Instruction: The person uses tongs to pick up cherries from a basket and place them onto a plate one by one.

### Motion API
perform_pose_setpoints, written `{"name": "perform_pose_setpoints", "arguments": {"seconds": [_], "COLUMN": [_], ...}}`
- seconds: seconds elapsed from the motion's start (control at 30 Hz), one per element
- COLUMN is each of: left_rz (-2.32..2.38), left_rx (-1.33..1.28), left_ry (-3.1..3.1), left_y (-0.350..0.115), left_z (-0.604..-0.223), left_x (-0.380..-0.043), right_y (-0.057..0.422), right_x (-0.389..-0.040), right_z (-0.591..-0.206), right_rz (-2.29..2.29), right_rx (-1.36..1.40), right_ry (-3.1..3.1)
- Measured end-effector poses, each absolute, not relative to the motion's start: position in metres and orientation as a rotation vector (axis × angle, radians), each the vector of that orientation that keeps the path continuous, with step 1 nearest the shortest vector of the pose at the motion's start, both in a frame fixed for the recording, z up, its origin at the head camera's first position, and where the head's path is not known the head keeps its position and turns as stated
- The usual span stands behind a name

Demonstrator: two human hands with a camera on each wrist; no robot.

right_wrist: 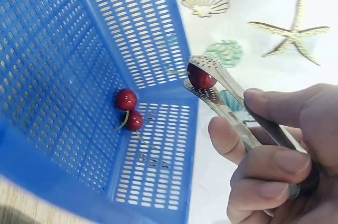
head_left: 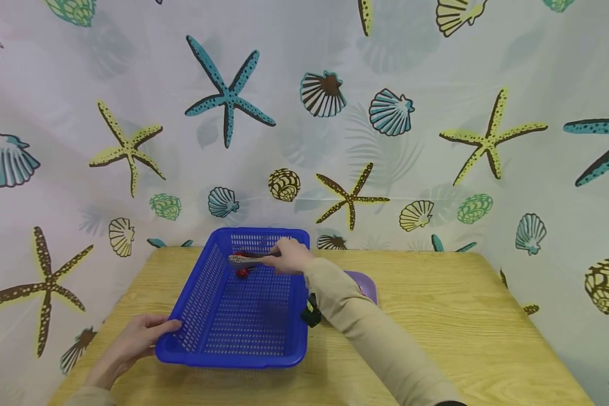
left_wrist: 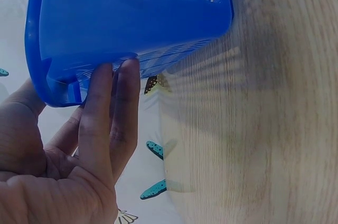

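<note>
A blue plastic basket with slotted walls stands on the table. My left hand holds its near left corner, thumb at the rim and fingers against the outer wall. Over the basket's far part, my right hand grips metal tongs with perforated ends. In the right wrist view, the tongs pinch a dark red cherry with its stem pointing away. Two more cherries with stems lie together in a corner of the basket.
Right of the basket, a purple plate with something red on it is partly hidden by the right sleeve. A small dark object with a green mark sits against the basket's right side. Behind the wooden table hangs a shell-patterned curtain.
</note>
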State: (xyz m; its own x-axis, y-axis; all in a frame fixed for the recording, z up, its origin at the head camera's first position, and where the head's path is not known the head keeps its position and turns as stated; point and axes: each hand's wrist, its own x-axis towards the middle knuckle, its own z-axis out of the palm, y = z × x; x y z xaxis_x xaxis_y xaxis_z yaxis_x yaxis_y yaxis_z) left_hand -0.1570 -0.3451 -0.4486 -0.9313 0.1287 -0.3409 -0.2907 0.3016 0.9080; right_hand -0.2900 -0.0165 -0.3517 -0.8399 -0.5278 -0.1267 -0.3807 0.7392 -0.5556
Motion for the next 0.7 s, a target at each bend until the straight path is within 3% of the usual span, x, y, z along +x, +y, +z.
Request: {"name": "perform_pose_setpoints", "arguments": {"seconds": [0.5,0.7], "left_rz": [1.674,1.684], "left_rx": [-0.148,-0.133], "left_ry": [2.226,2.217], "left_y": [-0.345,-0.346], "left_z": [-0.45,-0.45], "left_x": [-0.157,-0.157], "right_y": [0.072,0.105], "right_x": [-0.261,-0.247], "right_z": [-0.366,-0.378], "right_rz": [-1.174,-1.282], "right_rx": [-0.815,-0.681], "right_ry": [2.657,2.728]}}
